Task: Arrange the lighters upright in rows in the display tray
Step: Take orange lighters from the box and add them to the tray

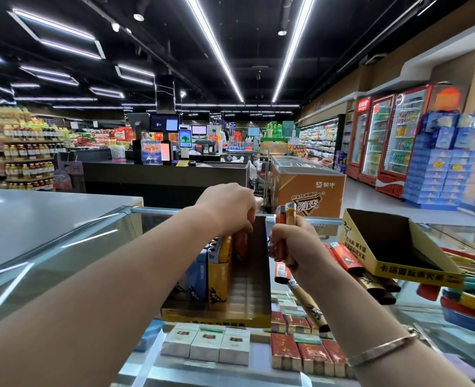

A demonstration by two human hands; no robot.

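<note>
A yellow cardboard display tray (pixel 254 308) stands on the glass counter in front of me. Blue, yellow and orange lighters (pixel 216 275) stand upright in rows in its left part; its right part shows bare slots. My left hand (pixel 228 208) is over the tray's back, fingers curled down onto an orange lighter (pixel 241 244) in the back row. Just right of the tray, my right hand (pixel 289 241) grips a bundle of orange and brown lighters (pixel 285 233), their tops sticking up above the fist.
Loose lighters (pixel 348 261) lie on the glass counter (pixel 63 261) to the right. A second yellow tray (pixel 392 247), with nothing inside, sits tilted at the right. Cigarette packs (pixel 205 344) show under the glass. A freezer chest (pixel 309 185) stands beyond the counter.
</note>
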